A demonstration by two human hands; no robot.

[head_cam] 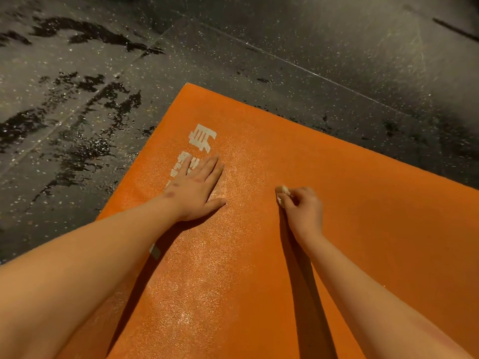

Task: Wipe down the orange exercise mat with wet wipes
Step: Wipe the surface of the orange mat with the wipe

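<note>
The orange exercise mat (363,208) lies flat on the floor and fills the lower right of the view, its far corner at the upper middle. White printed characters (202,137) run along its left side. My left hand (197,190) presses flat on the mat with straight fingers, partly covering the print. My right hand (303,208) has curled fingers and pinches a small crumpled wet wipe (282,194) against the mat surface. A wet sheen runs down the mat between my arms.
Dark speckled rubber floor (285,47) surrounds the mat, with wet dark patches (98,141) to the left and along the mat's far edge. A dark line-like object (453,28) lies at the top right.
</note>
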